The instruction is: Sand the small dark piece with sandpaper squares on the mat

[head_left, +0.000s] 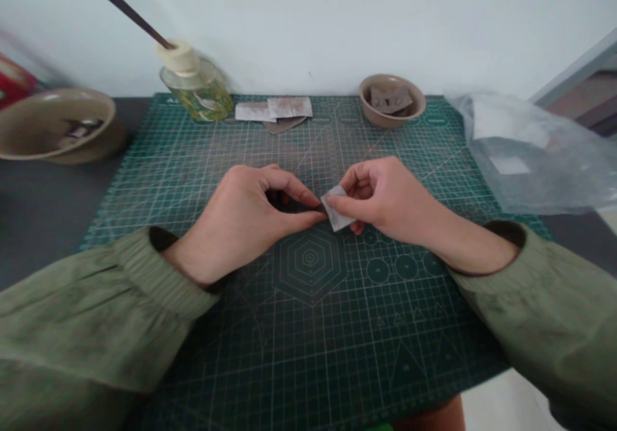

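Above the middle of the green cutting mat [231, 354], my two hands meet. My left hand [250, 216] pinches a small dark piece [322, 208] between thumb and forefinger; most of it is hidden, so its kind is unclear. In my right hand [380, 196] is a folded pale grey piece of what looks like sandpaper [339, 209], gripped between thumb and fingers. The sandpaper touches or overlaps the tip of the dark piece right at my left fingertips.
Worn whitish strips [290, 107] lie at the mat's back edge beside a bottle [200, 90] with a dark stick rising from its top. A small bowl [380, 119] holds flat grey-brown pieces. Left stands a larger bowl [91, 151] with small items; right, a clear plastic bag [544, 180].
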Available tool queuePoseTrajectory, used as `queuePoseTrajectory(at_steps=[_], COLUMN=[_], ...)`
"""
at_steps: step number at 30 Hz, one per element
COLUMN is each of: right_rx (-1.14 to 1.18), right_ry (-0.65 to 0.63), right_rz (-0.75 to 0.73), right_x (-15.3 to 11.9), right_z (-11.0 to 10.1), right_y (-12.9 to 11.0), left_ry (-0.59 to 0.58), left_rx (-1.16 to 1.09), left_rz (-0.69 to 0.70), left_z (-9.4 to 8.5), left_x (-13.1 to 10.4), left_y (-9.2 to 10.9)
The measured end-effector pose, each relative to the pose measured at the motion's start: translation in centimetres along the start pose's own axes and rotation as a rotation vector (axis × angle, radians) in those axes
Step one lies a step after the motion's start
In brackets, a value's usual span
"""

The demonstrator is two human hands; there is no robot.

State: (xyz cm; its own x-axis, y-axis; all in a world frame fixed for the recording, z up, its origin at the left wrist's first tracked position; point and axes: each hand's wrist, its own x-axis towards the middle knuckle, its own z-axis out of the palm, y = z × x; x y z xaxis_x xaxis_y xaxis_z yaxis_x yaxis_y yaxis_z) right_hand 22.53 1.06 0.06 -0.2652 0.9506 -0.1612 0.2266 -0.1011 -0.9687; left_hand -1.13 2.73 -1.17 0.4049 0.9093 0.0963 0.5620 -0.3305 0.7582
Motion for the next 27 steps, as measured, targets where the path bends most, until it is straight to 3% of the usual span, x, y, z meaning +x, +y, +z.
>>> queuePoseTrajectory(at_steps=[27], right_rx=[-0.052], right_ry=[-0.014], right_rz=[-0.022], right_x=[-0.03], right_z=[-0.08], right_y=[-0.2], left_ry=[-0.011], left_rx=[0.013], left_rz=[0.025], left_z=[-0.01], left_x=[-0.08], left_y=[0.2])
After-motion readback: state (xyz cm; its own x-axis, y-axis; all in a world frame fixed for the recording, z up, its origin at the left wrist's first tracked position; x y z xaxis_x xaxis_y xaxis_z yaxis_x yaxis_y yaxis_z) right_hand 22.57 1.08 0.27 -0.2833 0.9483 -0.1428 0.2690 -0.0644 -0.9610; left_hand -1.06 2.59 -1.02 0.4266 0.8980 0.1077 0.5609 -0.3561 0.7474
